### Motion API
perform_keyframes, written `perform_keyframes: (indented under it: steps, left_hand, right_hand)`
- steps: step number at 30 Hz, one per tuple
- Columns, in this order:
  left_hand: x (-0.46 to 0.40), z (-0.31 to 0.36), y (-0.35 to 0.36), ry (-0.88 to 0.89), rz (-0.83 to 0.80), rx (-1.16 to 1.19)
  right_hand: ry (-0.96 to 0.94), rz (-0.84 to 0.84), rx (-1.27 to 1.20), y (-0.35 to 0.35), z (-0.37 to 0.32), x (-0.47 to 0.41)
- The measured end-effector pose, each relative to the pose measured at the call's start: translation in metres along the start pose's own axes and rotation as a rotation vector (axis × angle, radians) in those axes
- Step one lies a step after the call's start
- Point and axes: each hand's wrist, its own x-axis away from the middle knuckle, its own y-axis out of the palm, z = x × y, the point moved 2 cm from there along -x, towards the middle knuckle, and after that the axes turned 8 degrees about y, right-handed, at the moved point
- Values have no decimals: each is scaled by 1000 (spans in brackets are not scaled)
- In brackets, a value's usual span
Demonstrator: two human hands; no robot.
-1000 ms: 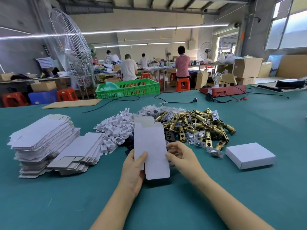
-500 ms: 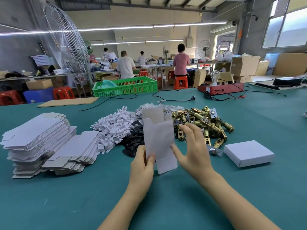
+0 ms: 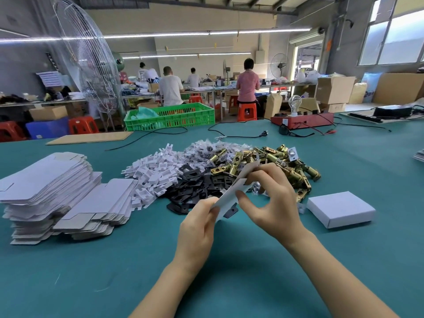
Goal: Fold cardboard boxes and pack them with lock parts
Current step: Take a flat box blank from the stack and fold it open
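A: What is finished?
B: One closed box (image 3: 340, 208), near right.
A: And now?
B: Left hand (image 3: 199, 228) and right hand (image 3: 273, 203) pinch a flat box blank (image 3: 231, 193), unfolded; lock parts (image 3: 263, 164) lie beyond, unpacked.

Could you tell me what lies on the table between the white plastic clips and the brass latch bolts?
In the head view, a pile of black plates sits between the white plastic clips and the brass latch bolts.

Two hands (image 3: 236, 216), one folded box (image 3: 340, 208)
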Motion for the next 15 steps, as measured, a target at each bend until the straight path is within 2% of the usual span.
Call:
perform_keyframes:
  steps: [2,9,15]
  left_hand:
    - [0,1,0,15,4,-9]
    - [-2,-4,-7,28,96,-93]
    - [-5,-5,-10,56,112,-99]
  right_hand:
    - [25,-64,-24,0,-3,-2]
    - [-18,-284,151,-10,-12,-9]
    - [21,-513,-17,-5,-12,-7]
